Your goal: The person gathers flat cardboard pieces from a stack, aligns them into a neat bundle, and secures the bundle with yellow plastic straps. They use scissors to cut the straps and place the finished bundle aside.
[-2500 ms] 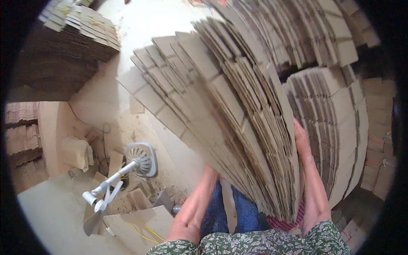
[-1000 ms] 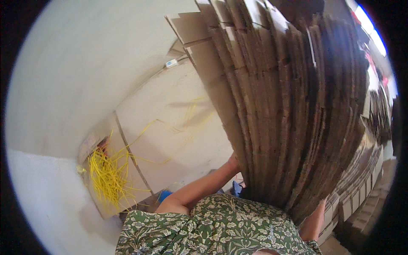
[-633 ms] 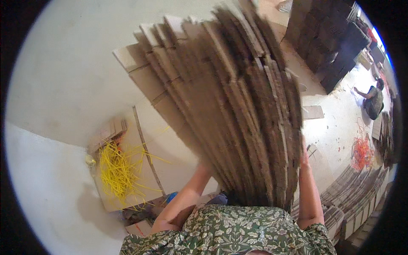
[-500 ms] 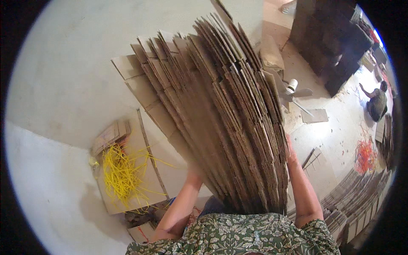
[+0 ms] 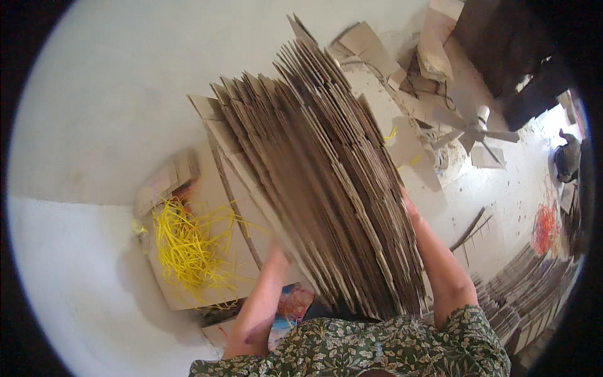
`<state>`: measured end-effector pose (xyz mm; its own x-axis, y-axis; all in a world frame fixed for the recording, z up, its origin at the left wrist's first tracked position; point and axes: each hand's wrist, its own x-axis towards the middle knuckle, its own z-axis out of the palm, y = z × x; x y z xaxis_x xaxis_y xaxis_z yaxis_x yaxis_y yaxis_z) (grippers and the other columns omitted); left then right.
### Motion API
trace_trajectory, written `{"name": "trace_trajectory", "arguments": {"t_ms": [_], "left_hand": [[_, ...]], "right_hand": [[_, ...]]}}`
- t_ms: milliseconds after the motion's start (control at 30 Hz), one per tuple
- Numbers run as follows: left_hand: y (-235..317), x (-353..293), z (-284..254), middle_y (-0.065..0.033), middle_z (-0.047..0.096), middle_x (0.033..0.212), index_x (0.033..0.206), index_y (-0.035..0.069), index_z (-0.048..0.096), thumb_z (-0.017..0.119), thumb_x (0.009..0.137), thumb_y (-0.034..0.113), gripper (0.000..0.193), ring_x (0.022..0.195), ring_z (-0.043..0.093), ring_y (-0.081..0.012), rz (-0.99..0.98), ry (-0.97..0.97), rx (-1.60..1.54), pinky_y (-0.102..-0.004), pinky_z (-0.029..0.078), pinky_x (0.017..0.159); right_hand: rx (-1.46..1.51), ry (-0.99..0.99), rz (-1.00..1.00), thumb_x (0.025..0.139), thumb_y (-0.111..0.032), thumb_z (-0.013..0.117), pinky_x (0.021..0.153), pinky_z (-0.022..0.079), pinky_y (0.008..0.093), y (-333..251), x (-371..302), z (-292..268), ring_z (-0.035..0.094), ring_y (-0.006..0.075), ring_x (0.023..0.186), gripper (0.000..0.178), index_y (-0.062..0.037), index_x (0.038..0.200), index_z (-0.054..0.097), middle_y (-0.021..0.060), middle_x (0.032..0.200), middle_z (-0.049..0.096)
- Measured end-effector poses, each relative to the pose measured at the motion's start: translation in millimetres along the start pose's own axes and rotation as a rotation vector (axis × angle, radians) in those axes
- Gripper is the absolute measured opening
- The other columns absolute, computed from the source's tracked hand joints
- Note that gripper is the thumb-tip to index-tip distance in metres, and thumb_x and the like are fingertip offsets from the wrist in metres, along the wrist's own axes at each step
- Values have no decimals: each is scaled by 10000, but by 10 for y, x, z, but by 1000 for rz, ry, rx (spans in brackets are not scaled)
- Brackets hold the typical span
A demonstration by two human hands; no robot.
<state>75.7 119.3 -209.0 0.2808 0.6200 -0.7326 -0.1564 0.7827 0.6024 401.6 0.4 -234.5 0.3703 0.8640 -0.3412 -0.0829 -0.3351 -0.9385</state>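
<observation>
A thick bundle of brown cardboard pieces (image 5: 339, 163), slotted and stacked on edge, fills the middle in front of my chest. Its far ends fan out unevenly to the upper left. On its left side my left hand (image 5: 279, 250) grips it low down, the fingers hidden by the cardboard. Farther up, my right hand (image 5: 407, 204) presses against the right side, with its fingers mostly out of sight too. Left of the bundle, a heap of yellow straps (image 5: 188, 245) lies on a flat cardboard sheet (image 5: 237, 188).
A white fan (image 5: 475, 133) stands at the right, near a dark stack (image 5: 502, 50). Rows of cardboard pieces (image 5: 534, 286) lie at lower right, with red strands (image 5: 545, 229) beyond. A crouching person (image 5: 567, 157) is at the far right. A pale wall (image 5: 125, 94) rises on the left.
The bundle's far end has dropped slightly nearer me, and both hands still hold it. The view has shifted, showing more folded cardboard and floor beyond; the fan now appears farther right.
</observation>
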Motion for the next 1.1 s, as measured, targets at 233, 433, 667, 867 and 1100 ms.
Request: {"name": "trace_trajectory", "arguments": {"t_ms": [233,433,667,867,1100], "left_hand": [[-224,980,-597,-89,581,1127,1279,67,475,436,961,438,491,995,591,-211,-44,-3,86,-393,528,803],[-331,870,-457,-96,508,1268,1360,34,394,406,966,476,592,1101,526,-213,294,7,135,-348,424,959],[-343,780,-300,-159,536,1234,1314,-13,397,476,967,329,494,1128,509,-259,475,14,750,-363,383,976],[-543,814,-366,-174,563,1186,1295,-30,400,500,959,295,479,1093,529,-274,576,57,865,-368,401,950],[-200,685,-389,-123,559,1218,1324,19,414,398,944,540,645,1117,521,-223,172,-52,568,-365,406,958]], "right_hand": [[86,37,218,927,-499,469,1009,359,336,364,607,470,493,218,1163,685,82,1289,473,147,1264,552],[-158,114,128,923,-415,523,996,369,329,52,527,492,509,203,1149,591,36,1303,480,154,1236,577],[-349,237,121,929,-367,516,908,429,346,205,585,372,589,220,1016,471,19,1194,562,167,1055,658],[-579,217,141,931,-358,503,823,456,399,196,534,446,627,314,909,410,17,1048,618,243,902,647],[-534,82,158,947,-441,427,872,446,405,124,450,309,618,320,988,529,34,1093,607,255,990,637]]}}
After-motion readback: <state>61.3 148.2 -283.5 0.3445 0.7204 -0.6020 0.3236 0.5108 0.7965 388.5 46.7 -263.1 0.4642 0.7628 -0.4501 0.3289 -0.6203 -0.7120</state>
